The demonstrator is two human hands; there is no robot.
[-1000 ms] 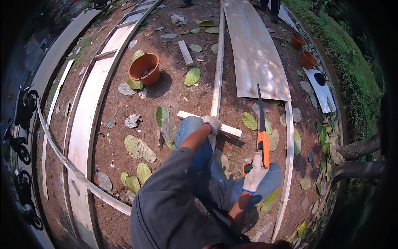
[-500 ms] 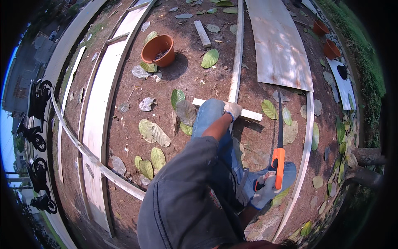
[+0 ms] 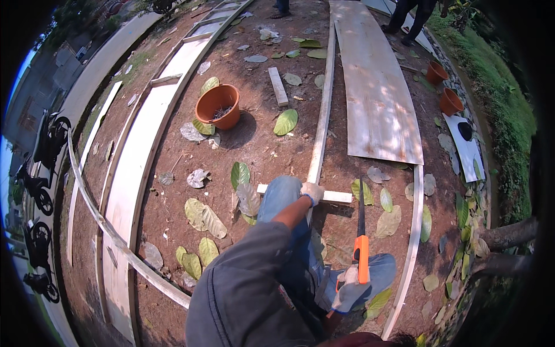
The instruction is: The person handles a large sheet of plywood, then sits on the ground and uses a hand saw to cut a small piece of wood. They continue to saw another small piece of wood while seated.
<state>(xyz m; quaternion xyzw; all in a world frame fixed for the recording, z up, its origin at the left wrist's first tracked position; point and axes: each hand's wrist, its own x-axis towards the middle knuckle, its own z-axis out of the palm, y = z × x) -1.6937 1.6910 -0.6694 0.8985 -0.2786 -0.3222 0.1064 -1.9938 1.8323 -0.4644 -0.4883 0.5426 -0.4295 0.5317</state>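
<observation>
My left hand [image 3: 313,192], in a pale work glove, is closed on a long wooden strip [image 3: 321,139] where it meets a short wooden crosspiece [image 3: 337,197]. My left knee [image 3: 281,199], in blue jeans, rests over the crosspiece's left part. Lower down, my gloved right hand [image 3: 347,291] grips a handsaw [image 3: 361,254] by its orange and black handle. The dark blade points away from me, its tip right of the crosspiece and apart from the wood. My left fingers are partly hidden behind the glove's back.
A plywood sheet [image 3: 378,98] lies ahead on the right. An orange bucket [image 3: 226,117] stands ahead left, beside a small wood block [image 3: 278,87]. A long framed panel [image 3: 130,168] runs along the left. Two people stand at the far end. Dry leaves cover the soil.
The view has tilted up, bringing two people's legs into sight. My right hand has moved the saw slightly left, closer to the crosspiece. My left hand stays on the wood.
</observation>
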